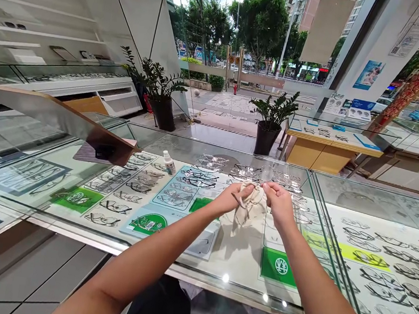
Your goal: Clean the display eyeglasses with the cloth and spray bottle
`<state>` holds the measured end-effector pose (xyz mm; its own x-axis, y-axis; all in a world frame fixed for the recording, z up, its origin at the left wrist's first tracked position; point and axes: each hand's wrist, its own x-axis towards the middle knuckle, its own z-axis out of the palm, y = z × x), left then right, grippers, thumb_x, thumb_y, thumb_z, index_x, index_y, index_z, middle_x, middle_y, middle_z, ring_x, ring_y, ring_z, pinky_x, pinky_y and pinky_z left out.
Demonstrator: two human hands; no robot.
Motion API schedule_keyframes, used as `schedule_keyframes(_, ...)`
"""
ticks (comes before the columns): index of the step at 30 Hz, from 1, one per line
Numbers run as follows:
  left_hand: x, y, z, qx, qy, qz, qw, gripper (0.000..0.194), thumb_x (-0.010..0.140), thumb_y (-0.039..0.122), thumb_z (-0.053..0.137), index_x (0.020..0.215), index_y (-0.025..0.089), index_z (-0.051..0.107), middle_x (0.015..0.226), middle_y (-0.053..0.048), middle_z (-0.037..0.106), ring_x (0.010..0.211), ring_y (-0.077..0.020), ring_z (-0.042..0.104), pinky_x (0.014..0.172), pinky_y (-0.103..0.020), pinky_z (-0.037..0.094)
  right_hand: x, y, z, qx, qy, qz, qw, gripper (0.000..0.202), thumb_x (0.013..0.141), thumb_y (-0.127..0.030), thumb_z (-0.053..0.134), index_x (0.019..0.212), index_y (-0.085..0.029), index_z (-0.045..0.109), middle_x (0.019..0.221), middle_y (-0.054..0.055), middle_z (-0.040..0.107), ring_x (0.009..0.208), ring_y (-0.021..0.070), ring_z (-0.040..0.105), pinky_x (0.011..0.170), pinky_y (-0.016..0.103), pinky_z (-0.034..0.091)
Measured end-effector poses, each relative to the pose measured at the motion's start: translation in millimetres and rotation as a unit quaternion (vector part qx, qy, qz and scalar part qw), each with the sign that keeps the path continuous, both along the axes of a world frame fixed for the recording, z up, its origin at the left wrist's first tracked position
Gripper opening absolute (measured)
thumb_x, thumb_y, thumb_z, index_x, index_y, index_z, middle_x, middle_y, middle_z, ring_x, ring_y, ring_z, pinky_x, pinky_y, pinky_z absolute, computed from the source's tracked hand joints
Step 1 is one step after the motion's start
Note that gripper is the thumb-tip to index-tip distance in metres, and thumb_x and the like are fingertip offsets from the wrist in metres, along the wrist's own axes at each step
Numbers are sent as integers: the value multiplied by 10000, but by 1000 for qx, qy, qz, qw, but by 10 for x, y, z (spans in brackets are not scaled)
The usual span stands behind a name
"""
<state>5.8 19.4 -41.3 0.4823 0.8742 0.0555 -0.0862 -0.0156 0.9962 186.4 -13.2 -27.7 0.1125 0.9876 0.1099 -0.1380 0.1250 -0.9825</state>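
Above the glass counter, a beige cloth (249,209) hangs between my two hands. My left hand (232,198) is closed on the cloth and on a pair of thin-framed glasses (245,205), one dark temple tip sticking out beside the fingers. My right hand (279,203) is pinched at the upper right edge of the cloth and glasses; what exactly its fingertips grip is too small to tell.
Under the glass counter top (234,275) lie rows of glasses and green cards. A white spray bottle (169,163) stands beyond my left forearm. A mirror-like wooden board (65,123) leans at left. Potted plants (268,128) stand beyond the counter.
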Motion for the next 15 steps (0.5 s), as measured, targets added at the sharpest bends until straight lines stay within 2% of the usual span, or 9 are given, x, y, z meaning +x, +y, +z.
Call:
schedule_keyframes(3, -69, 42, 29, -54, -12, 11, 998, 602, 820, 745, 719, 873, 145, 707, 733, -34, 695, 669, -163, 599, 645, -262, 445, 65, 8, 36, -10, -12, 1, 1000, 426, 756, -593, 825, 849, -188, 732, 517, -84, 368, 494, 87, 218, 509, 292, 118)
schedule_keyframes(7, -150, 91, 119, -118, -60, 23, 991, 614, 752, 729, 800, 920, 141, 735, 778, -46, 739, 751, -180, 662, 730, -270, 505, 91, -9, 87, -20, -46, 41, 998, 427, 760, -594, 809, 847, -182, 739, 502, -86, 343, 492, 87, 208, 519, 297, 102)
schedule_keyframes(11, -205, 95, 222, -125, -98, -19, 987, 603, 765, 684, 827, 957, 119, 744, 852, -85, 767, 831, -198, 699, 850, -297, 533, 67, -44, 136, -37, -90, 62, 993, 484, 714, -628, 824, 834, -164, 757, 514, -70, 381, 505, 87, 235, 527, 301, 115)
schedule_keyframes(15, -227, 69, 271, -119, -116, -65, 984, 602, 808, 659, 812, 1011, 96, 744, 882, -105, 763, 828, -185, 693, 829, -284, 531, 42, -61, 167, -37, -99, 82, 991, 518, 671, -651, 845, 794, -155, 757, 522, -62, 409, 525, 82, 224, 544, 304, 134)
